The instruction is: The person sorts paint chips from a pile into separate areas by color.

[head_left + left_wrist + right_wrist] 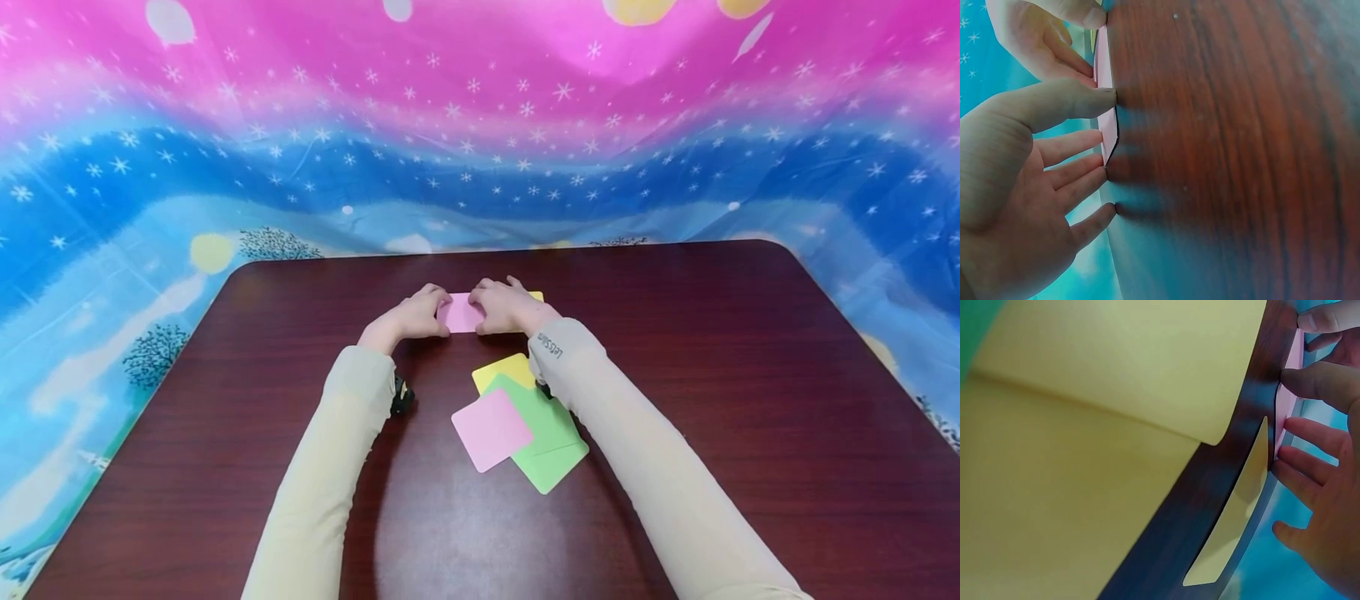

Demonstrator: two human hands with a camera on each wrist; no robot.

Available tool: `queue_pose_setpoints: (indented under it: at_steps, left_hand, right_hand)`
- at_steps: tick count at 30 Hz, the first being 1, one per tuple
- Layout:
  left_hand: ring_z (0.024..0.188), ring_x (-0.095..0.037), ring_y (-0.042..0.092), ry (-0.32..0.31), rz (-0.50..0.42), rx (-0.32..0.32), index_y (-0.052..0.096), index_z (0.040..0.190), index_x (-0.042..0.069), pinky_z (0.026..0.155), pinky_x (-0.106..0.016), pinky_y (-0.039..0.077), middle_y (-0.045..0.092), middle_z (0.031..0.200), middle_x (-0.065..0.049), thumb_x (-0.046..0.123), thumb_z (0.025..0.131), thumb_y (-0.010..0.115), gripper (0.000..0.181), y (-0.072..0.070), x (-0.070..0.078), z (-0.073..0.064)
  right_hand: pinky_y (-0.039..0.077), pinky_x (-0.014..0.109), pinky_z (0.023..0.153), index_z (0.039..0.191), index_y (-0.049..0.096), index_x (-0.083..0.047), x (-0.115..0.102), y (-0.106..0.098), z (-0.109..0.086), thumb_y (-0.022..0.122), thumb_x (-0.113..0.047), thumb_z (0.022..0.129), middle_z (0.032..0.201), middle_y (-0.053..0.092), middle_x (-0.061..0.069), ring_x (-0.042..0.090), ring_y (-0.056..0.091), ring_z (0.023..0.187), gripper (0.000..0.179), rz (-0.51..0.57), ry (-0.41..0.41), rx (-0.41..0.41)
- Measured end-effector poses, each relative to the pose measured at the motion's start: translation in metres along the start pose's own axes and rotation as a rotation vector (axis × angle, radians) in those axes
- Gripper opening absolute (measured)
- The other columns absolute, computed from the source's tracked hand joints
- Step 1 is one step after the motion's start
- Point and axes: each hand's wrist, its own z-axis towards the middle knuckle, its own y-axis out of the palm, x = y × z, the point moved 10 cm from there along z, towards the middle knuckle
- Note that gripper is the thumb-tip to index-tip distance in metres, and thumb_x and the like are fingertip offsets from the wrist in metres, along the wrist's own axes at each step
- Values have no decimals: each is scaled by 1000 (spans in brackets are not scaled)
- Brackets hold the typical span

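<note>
At the far side of the table, a pink card [461, 313] lies between the two hands. My left hand [418, 313] holds its left part, thumb at the near edge and fingertips at the far edge. From the right, my right hand [506, 307] spans the card the same way, its thumb [1310, 380] on the near edge; that hand covers the card's right part in the head view. Beside the pink card lies a yellow card [1229, 531], mostly hidden behind the right hand in the head view.
Nearer on the dark wooden table [712, 375] is a loose overlapping pile: a pink card [491, 429], green cards [551, 454] and a yellow card [501, 372]. The right sleeve [645, 450] passes over its right side. A patterned cloth [480, 125] hangs behind the table.
</note>
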Motion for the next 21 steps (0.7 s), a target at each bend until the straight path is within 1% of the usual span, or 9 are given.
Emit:
queue_pose_setpoints:
  at_steps: [7, 14, 17, 21]
  left_hand:
    - [119, -30, 39, 0, -6, 4, 44, 128, 0, 100, -48, 32, 35, 136, -15, 20, 76, 63, 60, -1, 2, -1]
    - [119, -31, 40, -2, -21, 27, 43, 130, 0, 101, -44, 33, 35, 135, -16, 24, 79, 61, 59, -2, 0, -5]
    - [121, -29, 40, -5, -7, 31, 41, 131, 0, 102, -42, 33, 34, 136, -16, 25, 81, 60, 59, -1, -2, -7]
    - [123, -28, 39, 4, 40, 39, 41, 132, 0, 102, -40, 33, 34, 136, -16, 26, 83, 59, 58, 0, -1, -11]
  right_hand:
    - [9, 52, 108, 131, 47, -13, 1, -3, -3, 62, -37, 80, 136, 40, 7, 21, 32, 130, 58, 7, 2, -7]
    - [12, 51, 108, 130, 47, -11, 0, -4, -7, 63, -37, 78, 135, 41, 8, 22, 34, 128, 60, 44, -22, 1]
    - [12, 51, 108, 131, 46, -12, 0, -4, -9, 63, -37, 78, 135, 41, 7, 21, 34, 128, 61, 63, -21, -3]
    - [13, 50, 108, 133, 44, -11, -4, -7, -15, 64, -37, 78, 136, 40, 8, 22, 34, 128, 64, 88, -35, -5]
